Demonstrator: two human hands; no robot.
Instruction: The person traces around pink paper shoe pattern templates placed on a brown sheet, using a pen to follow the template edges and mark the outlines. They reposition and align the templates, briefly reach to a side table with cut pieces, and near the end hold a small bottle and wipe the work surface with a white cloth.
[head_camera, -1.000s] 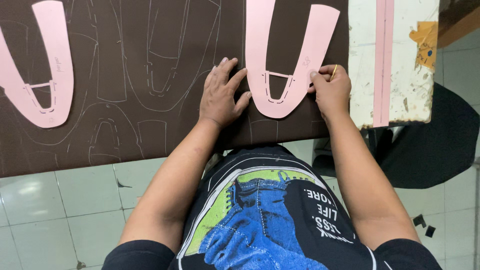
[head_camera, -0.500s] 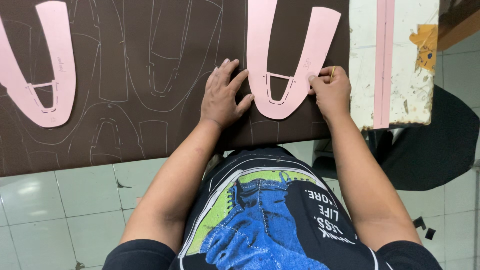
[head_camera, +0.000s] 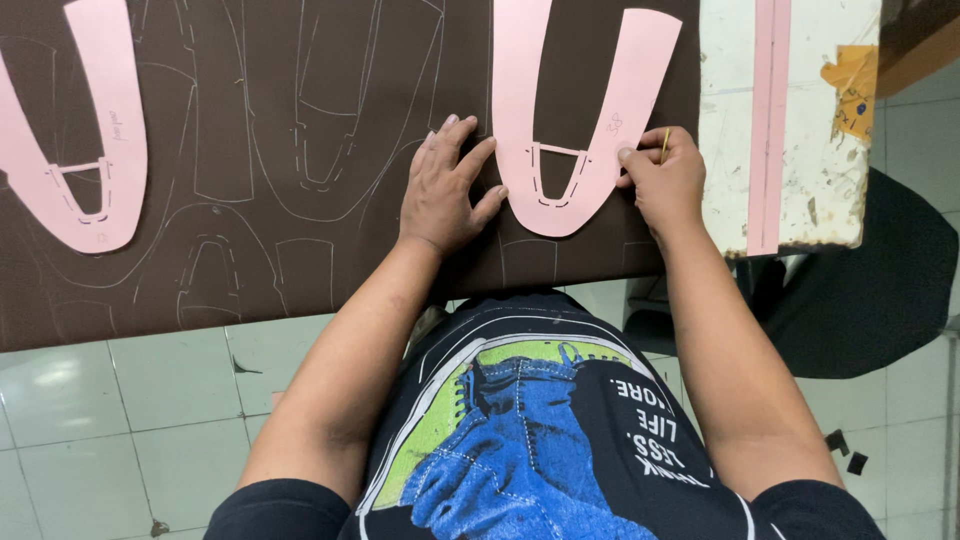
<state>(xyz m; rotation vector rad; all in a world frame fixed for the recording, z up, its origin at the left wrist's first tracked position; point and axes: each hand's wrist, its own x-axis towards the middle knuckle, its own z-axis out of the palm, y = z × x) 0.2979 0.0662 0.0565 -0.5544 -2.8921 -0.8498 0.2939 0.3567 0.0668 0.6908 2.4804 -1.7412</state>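
Altogether two pink patterns (head_camera: 585, 120), one pencil (head_camera: 665, 143)

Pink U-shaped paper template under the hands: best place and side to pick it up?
Take the pink U-shaped paper template by its rounded bottom curve, coming from the near edge of the dark brown sheet. It lies flat, so probably a pinch after lifting the edge. The left hand presses beside its left limb, and the right hand, holding a thin yellow marker, crowds the right limb.
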